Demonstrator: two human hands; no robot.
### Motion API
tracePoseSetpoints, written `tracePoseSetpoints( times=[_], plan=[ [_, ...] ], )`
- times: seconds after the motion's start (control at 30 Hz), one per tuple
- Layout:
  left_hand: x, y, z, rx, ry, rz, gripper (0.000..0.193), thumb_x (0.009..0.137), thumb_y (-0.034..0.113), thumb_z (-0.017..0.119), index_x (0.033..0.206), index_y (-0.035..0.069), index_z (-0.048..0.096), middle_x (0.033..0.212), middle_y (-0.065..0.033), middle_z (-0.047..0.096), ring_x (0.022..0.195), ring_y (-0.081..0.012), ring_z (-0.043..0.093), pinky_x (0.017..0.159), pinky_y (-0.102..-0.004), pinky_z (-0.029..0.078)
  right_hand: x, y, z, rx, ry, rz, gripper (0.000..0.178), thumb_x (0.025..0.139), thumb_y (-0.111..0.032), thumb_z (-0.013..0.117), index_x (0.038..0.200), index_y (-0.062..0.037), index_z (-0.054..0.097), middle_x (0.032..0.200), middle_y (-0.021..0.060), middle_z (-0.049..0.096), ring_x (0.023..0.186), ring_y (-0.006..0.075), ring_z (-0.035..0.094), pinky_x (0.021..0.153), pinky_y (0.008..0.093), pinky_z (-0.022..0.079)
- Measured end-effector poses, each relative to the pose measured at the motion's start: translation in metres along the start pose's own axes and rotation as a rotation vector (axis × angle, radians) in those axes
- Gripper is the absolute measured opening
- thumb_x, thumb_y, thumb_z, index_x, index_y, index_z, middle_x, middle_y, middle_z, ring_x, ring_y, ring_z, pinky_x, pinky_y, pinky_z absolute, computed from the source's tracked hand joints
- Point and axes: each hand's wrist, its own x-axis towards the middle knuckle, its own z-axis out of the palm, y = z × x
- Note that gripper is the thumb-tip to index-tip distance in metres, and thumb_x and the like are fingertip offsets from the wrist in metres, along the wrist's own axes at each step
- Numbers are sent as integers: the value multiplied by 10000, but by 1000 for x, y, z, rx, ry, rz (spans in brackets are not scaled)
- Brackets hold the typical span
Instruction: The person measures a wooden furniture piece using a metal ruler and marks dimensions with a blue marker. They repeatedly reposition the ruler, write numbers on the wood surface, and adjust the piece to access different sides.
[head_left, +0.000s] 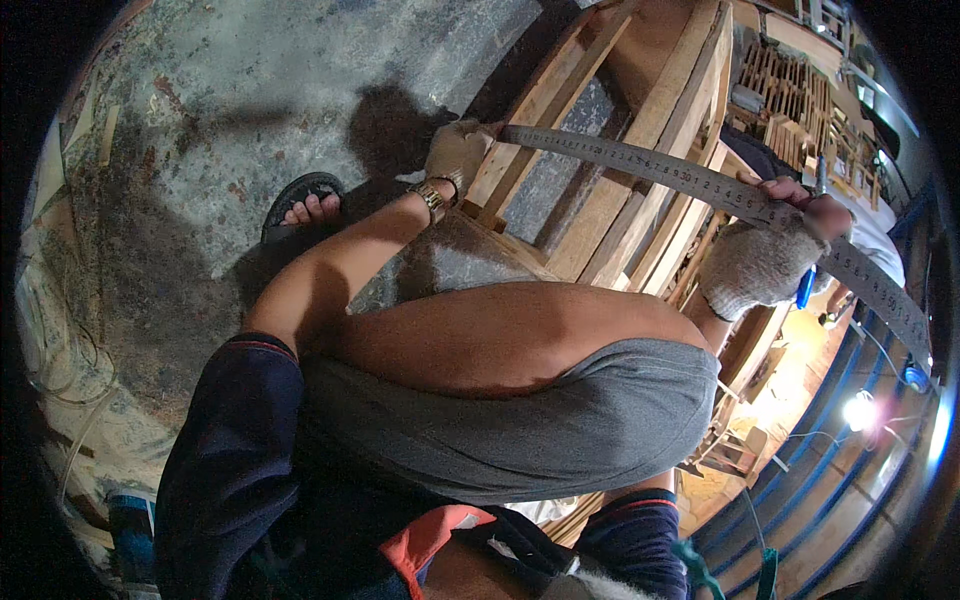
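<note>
A long steel ruler (640, 160) stretches across a wooden frame (640, 130) of pale slats, running from upper middle to the right. My left hand (460, 160), in a knit glove and with a wristwatch (434, 201) on the wrist, closes at the ruler's left end, at the frame's corner. Farther along, my right hand (765, 265) grips the ruler; its glove leaves the fingers bare. A slim blue pen-like thing (806, 286) pokes out below that hand; its other end is hidden. The ruler carries on past my right hand.
My bent leg in grey shorts (520, 430) lies between my arms. A sandalled foot (312, 208) rests on the stained concrete floor (220, 120). Stacked wooden slats (785, 90) stand at the upper right. A bright lamp (861, 411) glows by blue bars (800, 520) at the right.
</note>
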Motion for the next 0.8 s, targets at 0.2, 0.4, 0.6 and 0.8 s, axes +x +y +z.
tracePoseSetpoints(
  times=[0.2,0.4,0.6,0.8],
  plan=[
    [3,-64,9,-207,-71,130,380,983,254,681,1272,6,689,1303,-152,696,1104,-283,679,979,-385,497,26,20,-33,245,-479,160,601,1034,-622,453,914,-45,570,849,185,650,744,315,718,693,443,663],
    [-18,-32,-4,183,-74,223,409,964,295,652,1286,45,677,1347,-185,649,1208,-315,633,1005,-398,500,-11,-4,18,-26,-8,190,561,1004,-604,556,889,-56,533,689,133,603,620,294,680,638,447,643],
    [-5,-60,6,249,-43,428,363,940,288,700,1242,87,675,1238,-176,643,1022,-356,694,862,-437,562,-18,-3,22,-73,20,123,536,1034,-615,478,982,-82,470,669,128,581,564,290,642,605,452,633],
    [-9,-45,10,536,-13,387,496,851,276,709,1332,174,643,1370,-209,577,982,-419,687,844,-511,580,-19,2,3,78,-88,116,614,1027,-662,430,949,-55,488,645,144,593,586,336,678,550,450,620]
  ],
)
